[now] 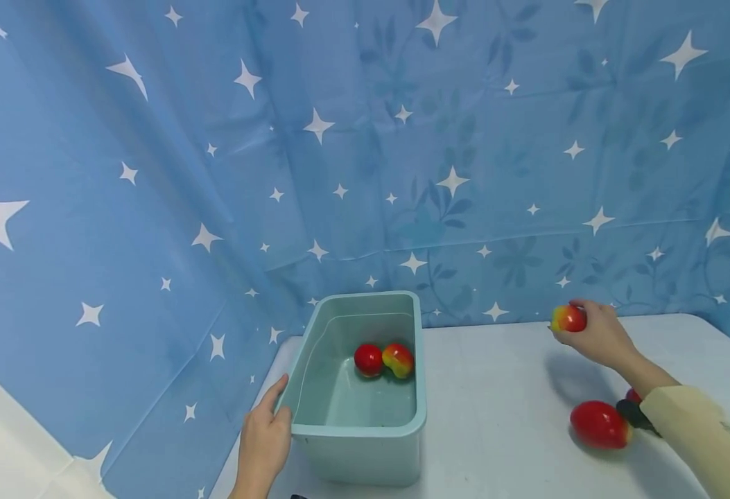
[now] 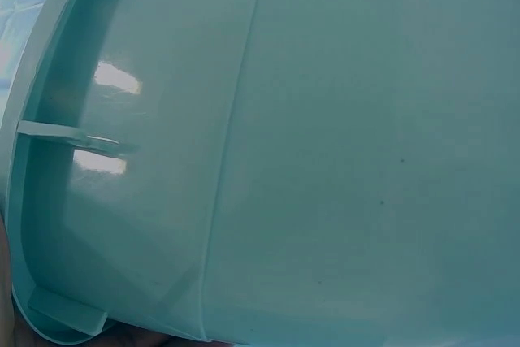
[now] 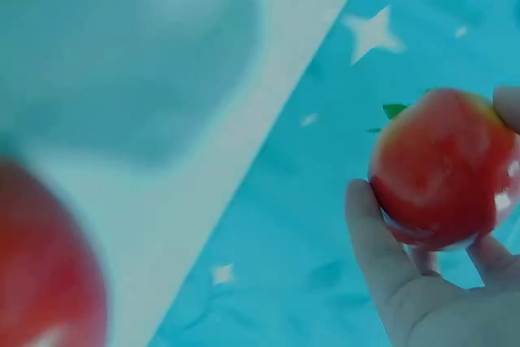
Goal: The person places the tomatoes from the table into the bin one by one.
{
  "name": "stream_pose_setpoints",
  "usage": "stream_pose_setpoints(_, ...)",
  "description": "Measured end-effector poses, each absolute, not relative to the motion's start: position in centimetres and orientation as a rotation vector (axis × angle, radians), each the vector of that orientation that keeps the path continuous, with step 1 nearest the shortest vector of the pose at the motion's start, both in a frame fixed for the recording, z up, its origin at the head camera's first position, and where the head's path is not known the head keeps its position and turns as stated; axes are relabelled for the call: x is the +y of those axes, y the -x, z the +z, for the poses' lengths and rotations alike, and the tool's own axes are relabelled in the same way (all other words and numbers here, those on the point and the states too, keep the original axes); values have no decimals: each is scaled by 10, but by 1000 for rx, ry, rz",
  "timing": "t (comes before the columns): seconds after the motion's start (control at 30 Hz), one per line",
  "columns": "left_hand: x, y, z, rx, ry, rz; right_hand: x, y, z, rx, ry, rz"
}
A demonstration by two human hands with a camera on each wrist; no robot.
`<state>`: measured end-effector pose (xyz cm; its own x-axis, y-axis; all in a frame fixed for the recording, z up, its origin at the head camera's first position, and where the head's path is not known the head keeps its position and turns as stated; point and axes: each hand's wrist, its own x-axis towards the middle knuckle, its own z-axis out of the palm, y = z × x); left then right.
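My right hand [image 1: 598,336] holds a red and yellow fruit [image 1: 569,319] above the table's right side. In the right wrist view, fingers and thumb curl round this shiny fruit [image 3: 445,168], and a bit of green leaf shows on it. My left hand [image 1: 263,440] grips the near left rim of a pale green plastic bin [image 1: 358,431]. Inside the bin lie a red round fruit [image 1: 368,360] and a red and yellow one [image 1: 398,360], side by side. The left wrist view shows mostly the bin's smooth wall [image 2: 325,136]; little of the hand appears there.
Below my right forearm, a large red oval fruit [image 1: 600,424] rests on the white table [image 1: 489,409]. Next to it are a dark green item [image 1: 636,414] and another red thing [image 1: 633,395], partly hidden by the sleeve. A blue star-patterned curtain [image 1: 352,159] hangs behind and at left.
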<state>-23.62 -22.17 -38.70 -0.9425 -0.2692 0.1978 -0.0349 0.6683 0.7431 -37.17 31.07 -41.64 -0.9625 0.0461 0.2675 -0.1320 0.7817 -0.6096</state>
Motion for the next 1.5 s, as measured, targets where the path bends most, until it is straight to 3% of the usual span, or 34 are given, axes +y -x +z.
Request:
stream_pose_setpoints(0.6,-224,237,-390,-2579,-235,-1146,210,349,-381,-2551,-460,1033)
stream_pose_setpoints(1.5,-223,238,-391,-2557,-238,-1194,112,321,-357,-2458,-700,1264)
